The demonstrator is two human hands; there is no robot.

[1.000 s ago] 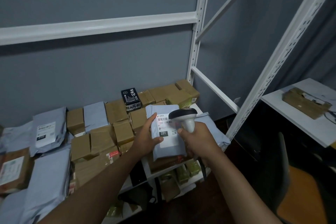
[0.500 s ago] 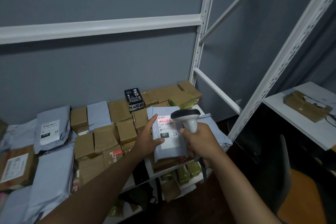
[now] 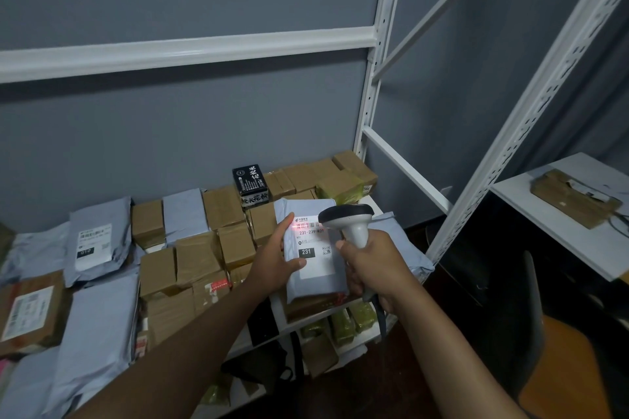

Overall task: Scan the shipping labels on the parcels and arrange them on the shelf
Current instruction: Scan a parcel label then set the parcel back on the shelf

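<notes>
Just right of the frame's centre, a person's left hand [image 3: 275, 260] grips a grey mailer parcel [image 3: 311, 253] by its left edge, thumb on its white shipping label [image 3: 312, 250]. The right hand [image 3: 374, 265] is wrapped around the handle of a barcode scanner [image 3: 350, 223], whose red light falls on the label's barcode. Below them, a white shelf [image 3: 340, 308] holds brown boxes [image 3: 204, 248] and grey mailers [image 3: 98, 238] across the lower left.
</notes>
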